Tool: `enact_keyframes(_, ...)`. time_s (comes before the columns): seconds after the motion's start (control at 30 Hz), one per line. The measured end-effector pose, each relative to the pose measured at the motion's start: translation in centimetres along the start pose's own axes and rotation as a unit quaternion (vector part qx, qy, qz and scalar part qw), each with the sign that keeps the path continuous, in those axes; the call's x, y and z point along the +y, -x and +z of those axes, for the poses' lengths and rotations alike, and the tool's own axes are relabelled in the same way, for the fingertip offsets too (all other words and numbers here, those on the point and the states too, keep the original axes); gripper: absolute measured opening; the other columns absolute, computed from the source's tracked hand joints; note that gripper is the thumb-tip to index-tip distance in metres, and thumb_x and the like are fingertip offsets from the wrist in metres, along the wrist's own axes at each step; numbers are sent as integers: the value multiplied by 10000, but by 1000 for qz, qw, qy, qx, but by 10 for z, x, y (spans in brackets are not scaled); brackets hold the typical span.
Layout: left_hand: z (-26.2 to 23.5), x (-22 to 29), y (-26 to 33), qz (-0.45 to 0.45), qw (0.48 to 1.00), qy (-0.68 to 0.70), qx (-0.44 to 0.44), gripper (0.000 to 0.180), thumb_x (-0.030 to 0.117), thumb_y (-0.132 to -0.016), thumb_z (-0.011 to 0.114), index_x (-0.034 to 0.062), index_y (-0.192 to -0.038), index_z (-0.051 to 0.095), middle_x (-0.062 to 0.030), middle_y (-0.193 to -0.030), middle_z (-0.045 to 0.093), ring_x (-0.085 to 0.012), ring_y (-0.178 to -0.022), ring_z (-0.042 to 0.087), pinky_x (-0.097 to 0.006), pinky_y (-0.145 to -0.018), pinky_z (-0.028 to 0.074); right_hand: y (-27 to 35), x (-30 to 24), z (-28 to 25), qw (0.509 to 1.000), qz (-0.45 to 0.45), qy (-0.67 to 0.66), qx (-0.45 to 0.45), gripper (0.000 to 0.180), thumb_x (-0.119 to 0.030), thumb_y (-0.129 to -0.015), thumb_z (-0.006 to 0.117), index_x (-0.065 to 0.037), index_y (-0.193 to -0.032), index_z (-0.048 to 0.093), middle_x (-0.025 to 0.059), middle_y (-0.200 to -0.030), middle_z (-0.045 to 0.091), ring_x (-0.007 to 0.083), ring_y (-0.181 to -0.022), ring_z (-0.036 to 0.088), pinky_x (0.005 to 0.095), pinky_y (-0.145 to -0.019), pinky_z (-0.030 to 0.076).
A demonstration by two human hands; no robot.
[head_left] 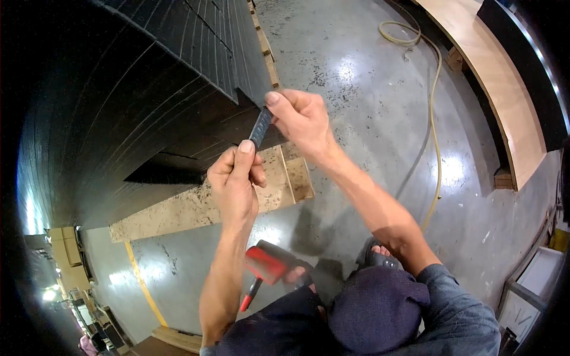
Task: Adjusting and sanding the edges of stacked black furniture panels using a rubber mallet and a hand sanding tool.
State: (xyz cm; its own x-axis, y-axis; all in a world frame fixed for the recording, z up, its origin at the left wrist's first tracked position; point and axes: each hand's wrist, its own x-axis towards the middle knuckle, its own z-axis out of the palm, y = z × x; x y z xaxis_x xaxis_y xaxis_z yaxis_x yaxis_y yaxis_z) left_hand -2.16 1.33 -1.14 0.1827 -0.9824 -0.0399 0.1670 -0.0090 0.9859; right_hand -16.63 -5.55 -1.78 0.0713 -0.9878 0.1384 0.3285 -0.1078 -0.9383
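Both hands are pinching a thin dark strip [260,126] above the black stacked panels: left hand [233,181] gripping its near end, right hand [301,120] its far end. Risk: fingertip-only hold slipping, strip dropping to the concrete floor [368,89].

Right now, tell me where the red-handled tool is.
In the head view, the red-handled tool lies low and centre on the concrete floor, just right of the left forearm and beside the person's knee, below both hands.
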Motion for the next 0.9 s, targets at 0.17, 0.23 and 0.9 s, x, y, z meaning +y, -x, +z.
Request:
enact_keyframes(0.17, -19, -40, -17, -128, 991, -41, -10, 292, 245, -914, 699, 46, -719, 612, -15, -600, 570, -74, -467, 488, -214, -437, 369, 21, 73, -22, 996, 52, 42, 52, 426, -309, -967, 591, -8, -666, 573, -18, -549, 499, 62, -511, 433, 265, -473, 346)
enact_keyframes(0.23, -26, -45, -21, -193, 975, -114, -5, 300, 280, -898, 714, 51, -727, 622, -17, -579, 576, -64, -445, 479, -203, -423, 350, 34, 88, -24, 991, 100, 49, 68, 417, -310, -967, 580, 8, -696, 602, -9, -556, 523, 71, -515, 453, 270, -493, 368)
enact_keyframes(0.9, -18, -62, -42, -254, 953, -162, 19, 231, 201, -931, 671, 10, -822, 602, -91, -675, 640, -72, -452, 496, -206, -365, 306, 41, 107, -23, 965, 193, 97, 147, 382, -260, -924, 569, 43, -700, 629, 63, -613, 613, 127, -556, 533, 306, -549, 432)
